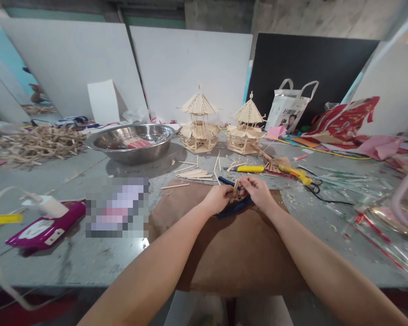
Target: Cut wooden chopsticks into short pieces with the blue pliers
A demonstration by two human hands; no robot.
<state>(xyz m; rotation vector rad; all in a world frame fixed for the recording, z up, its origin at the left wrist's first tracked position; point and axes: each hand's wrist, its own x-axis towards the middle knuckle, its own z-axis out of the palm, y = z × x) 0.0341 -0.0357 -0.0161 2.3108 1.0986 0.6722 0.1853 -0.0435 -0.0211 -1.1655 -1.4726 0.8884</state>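
My left hand (218,198) and my right hand (258,192) meet over a brown paper sheet (231,244) on the grey table. Both are closed, pinching a small wooden stick piece (235,186) between them. Dark blue-handled pliers or cutters (236,207) lie just under and between the hands, touching them. Loose wooden sticks (193,173) lie just beyond the hands. Two small stick pavilions (199,122) (246,127) stand further back.
A steel bowl (132,142) sits back left, with a heap of stick offcuts (37,144) beside it. A yellow utility knife (250,169) and a yellow glue gun (297,174) lie right of the sticks. A magenta box (44,228) lies front left. Bags and plastic wrap clutter the right.
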